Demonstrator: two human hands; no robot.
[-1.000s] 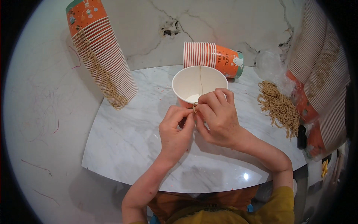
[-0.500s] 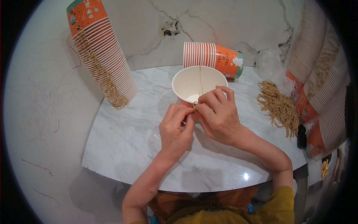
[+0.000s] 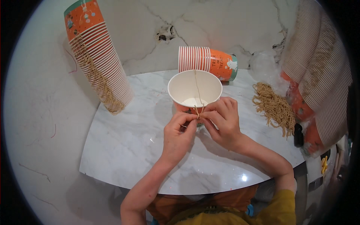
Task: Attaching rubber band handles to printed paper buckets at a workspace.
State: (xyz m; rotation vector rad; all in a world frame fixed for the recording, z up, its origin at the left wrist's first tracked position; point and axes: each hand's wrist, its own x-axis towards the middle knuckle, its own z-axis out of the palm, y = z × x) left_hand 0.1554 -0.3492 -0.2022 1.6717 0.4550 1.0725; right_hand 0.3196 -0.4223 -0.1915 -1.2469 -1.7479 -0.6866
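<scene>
A paper bucket [image 3: 195, 88], white inside and orange outside, stands upright on the marbled table [image 3: 123, 150]. Thin tan cord [image 3: 197, 87] runs from its far rim across the inside to the near rim. Just outside the near rim, my left hand [image 3: 177, 133] pinches the cord between thumb and forefinger, a short end poking out beside the fingers. My right hand [image 3: 225, 123] pinches the same cord from the other side, fingertips almost touching the left's. A small crossing or knot of cord shows between them; its exact form is too small to tell.
At the left leans a tall stack of orange buckets [image 3: 99, 63] with tan cords along its side. Behind my bucket a shorter stack [image 3: 208, 62] lies sideways. To the right are a heap of loose cords [image 3: 275, 108], a black object [image 3: 298, 135] and plastic-wrapped bucket stacks [image 3: 322, 86].
Both hands have drawn slightly down and away from the rim. The small loop above the fingers has tightened against the near rim. The whole view has shifted slightly.
</scene>
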